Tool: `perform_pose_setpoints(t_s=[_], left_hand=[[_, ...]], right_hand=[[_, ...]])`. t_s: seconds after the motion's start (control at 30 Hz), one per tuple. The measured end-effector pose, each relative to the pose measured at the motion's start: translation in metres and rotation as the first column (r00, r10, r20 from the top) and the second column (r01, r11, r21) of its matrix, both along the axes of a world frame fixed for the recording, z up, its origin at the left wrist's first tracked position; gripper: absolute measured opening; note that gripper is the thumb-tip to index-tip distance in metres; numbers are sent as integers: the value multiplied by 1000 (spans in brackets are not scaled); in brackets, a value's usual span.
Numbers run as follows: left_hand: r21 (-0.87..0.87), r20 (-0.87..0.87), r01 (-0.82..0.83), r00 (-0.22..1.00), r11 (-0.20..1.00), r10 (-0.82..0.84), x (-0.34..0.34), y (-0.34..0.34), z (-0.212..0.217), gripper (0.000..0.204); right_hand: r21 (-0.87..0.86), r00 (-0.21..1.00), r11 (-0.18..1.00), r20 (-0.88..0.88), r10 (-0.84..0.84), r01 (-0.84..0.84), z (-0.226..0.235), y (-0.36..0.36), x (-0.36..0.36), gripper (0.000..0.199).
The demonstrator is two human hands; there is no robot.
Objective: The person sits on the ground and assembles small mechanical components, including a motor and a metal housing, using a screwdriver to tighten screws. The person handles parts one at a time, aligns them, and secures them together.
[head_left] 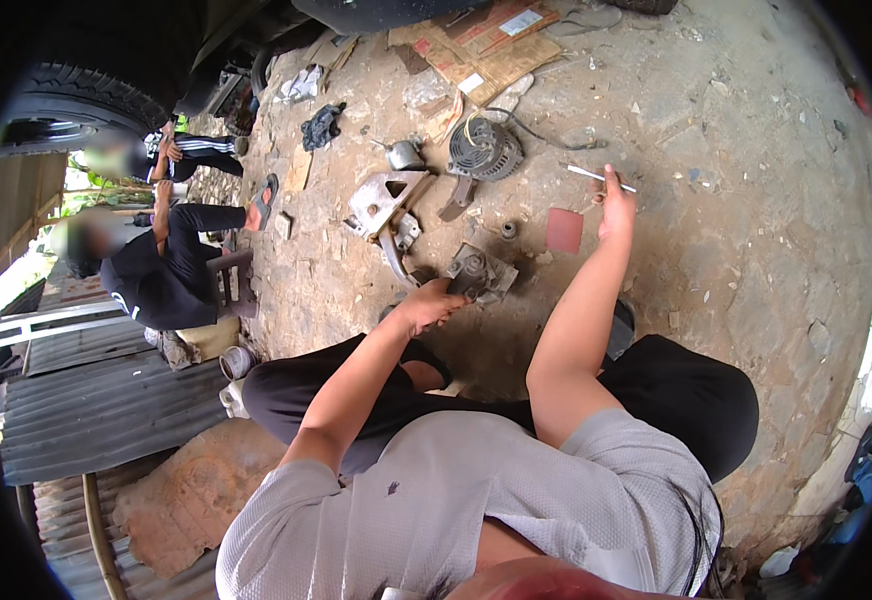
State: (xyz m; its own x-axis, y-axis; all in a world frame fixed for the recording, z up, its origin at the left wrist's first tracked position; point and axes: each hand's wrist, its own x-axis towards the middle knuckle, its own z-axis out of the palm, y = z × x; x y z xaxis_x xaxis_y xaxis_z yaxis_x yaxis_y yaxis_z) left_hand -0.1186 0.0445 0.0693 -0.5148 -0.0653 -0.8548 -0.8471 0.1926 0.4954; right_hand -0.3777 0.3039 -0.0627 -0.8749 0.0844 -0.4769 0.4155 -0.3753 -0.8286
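Note:
My left hand (430, 306) is at the near left edge of a greasy grey metal machine part (478, 272) on the ground, its fingers curled against it. This part has a round raised middle on a squarish base. To its right, my right hand (614, 208) is raised, pinching a slim silvery rod-like tool (578, 170); its exact kind is unclear. Below and left of that hand lies a reddish square sheet (564, 230), with a small metal ring-shaped piece (508, 230) beside it. A metal bracket with a bent pipe (388, 205) lies left of the machine part.
Beyond stand an alternator-like round unit (484, 150) and a small metal cylinder (404, 155). Flattened cardboard (496, 50) and a black plastic bag (323, 127) lie farther off. Two people (171, 255) sit at the left near a large tyre (86, 95). Corrugated sheets (106, 400) are at lower left.

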Motion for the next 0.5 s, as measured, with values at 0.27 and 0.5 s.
perform_pose_setpoints(t_s=[0.27,0.5], left_hand=[[-58,-68,167,983,984,-171,-53,22,6,33],[-177,-148,523,823,834,-548,-159,56,5,39]], right_hand=[[-69,996,997,-81,-41,35,1,6,-7,29],[0,956,958,-63,-288,288,4,34,3,26]])
